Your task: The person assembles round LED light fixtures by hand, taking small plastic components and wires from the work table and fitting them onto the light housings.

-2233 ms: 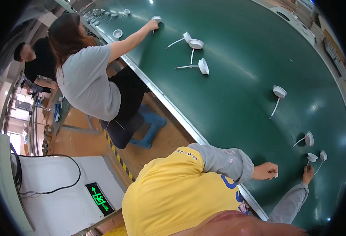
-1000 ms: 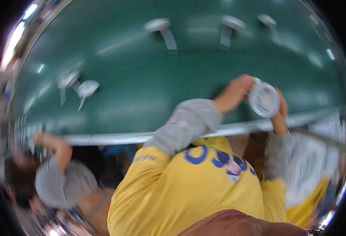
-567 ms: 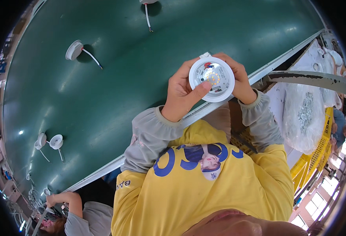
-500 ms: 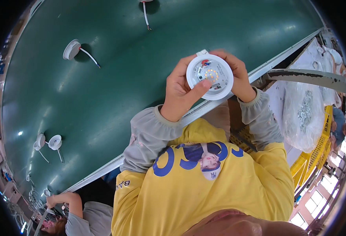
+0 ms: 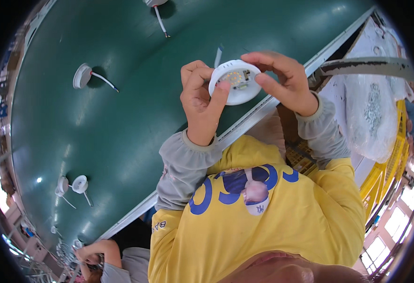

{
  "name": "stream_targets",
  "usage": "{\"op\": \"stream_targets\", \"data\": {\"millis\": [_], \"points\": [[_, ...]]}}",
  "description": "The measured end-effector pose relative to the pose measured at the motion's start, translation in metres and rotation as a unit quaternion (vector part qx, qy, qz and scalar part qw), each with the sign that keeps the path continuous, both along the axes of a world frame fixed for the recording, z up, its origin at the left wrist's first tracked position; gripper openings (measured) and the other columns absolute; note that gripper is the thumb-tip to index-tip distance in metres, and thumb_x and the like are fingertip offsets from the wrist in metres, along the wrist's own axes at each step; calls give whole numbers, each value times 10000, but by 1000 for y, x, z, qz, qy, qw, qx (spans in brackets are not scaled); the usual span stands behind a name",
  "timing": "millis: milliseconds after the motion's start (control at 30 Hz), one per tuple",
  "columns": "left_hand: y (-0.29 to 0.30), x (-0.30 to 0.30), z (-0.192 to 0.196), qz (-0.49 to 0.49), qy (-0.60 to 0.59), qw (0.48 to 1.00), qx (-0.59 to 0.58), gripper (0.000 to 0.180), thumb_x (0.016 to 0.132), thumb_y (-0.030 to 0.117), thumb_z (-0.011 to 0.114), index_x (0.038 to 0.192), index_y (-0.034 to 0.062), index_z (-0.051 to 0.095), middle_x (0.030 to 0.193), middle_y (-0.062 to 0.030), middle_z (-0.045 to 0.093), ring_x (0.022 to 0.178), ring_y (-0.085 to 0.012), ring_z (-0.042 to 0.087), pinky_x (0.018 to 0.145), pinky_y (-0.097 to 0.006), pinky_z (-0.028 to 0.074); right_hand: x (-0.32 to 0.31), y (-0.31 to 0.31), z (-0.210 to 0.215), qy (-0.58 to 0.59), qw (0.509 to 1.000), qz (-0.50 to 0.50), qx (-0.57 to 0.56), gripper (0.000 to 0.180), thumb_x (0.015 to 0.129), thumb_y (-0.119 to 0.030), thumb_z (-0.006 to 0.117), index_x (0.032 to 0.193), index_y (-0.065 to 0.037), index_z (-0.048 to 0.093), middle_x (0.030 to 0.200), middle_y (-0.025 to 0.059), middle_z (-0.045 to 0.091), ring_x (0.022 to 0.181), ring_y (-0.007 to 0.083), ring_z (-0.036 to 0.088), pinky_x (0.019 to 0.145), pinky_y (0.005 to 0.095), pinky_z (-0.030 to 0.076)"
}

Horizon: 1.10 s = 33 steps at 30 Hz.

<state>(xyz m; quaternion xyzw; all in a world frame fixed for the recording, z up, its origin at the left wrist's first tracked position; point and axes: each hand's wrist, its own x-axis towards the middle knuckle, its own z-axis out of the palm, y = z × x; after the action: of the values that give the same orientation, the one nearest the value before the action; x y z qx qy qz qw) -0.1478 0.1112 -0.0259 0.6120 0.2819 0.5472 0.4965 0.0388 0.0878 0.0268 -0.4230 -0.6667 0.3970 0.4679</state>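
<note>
A round white LED downlight (image 5: 241, 97) is held tilted above the green work surface, its ring of small yellow LEDs and circuit parts showing in the recessed face. My left hand (image 5: 200, 94) grips its left side, the thumb inside the rim and the fingers behind. At the opposite side, my right hand (image 5: 289, 82) has its index finger on the top of the rim and its thumb by the right edge, with a gap between them. A white cable (image 5: 218, 56) sticks up behind the light.
Similar white lights with cables lie on the green surface: one light (image 5: 82, 76) at left, another (image 5: 155, 2) at the far edge, a pair (image 5: 79, 184) nearer. A metal edge (image 5: 249, 120) runs before me. At right are a curved bar (image 5: 367, 67) and plastic bag (image 5: 372, 118). A co-worker's arm (image 5: 101, 247) reaches in.
The downlight has turned and tilted, and its cable now shows above it. My right hand has come from behind the light to its right rim, with fingers more spread. The whole view has shifted slightly.
</note>
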Motion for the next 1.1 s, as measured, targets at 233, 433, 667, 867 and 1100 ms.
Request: {"op": "stream_targets", "data": {"millis": [233,433,667,867,1100], "points": [[-20,18,22,-153,-61,965,-203,319,822,23,551,1118,-26,444,988,-82,557,880,-106,534,775,-236,441,6,2,4,33,997,29,-69,221,901,-183,486,886,-10,623,728,4,564,641,40,492,553,181,392],[-24,19,18,-79,-86,967,-225,184,840,52,556,994,-13,479,880,-46,573,788,-66,535,688,-206,443,8,-4,8,138,971,91,-175,308,893,-215,468,1079,25,523,950,78,593,861,126,570,718,239,451],[-25,18,23,-17,-73,982,-175,121,852,58,548,939,11,479,836,-27,561,734,-49,509,650,-197,429,2,-6,2,53,978,110,-170,315,839,-116,515,1110,44,488,960,82,587,877,112,562,760,248,457],[-25,16,20,-1,-25,988,-154,113,863,77,539,927,11,475,810,-21,553,721,-44,498,641,-196,425,-2,-5,-3,55,982,105,-148,290,842,-68,491,1103,60,492,953,82,588,855,100,557,751,243,458],[-28,19,14,42,18,994,-100,133,872,114,545,913,12,470,790,-22,546,693,-46,499,619,-199,427,-12,-5,-13,-8,997,24,-73,191,816,-125,552,954,7,552,743,55,576,610,88,519,519,220,392]]}}
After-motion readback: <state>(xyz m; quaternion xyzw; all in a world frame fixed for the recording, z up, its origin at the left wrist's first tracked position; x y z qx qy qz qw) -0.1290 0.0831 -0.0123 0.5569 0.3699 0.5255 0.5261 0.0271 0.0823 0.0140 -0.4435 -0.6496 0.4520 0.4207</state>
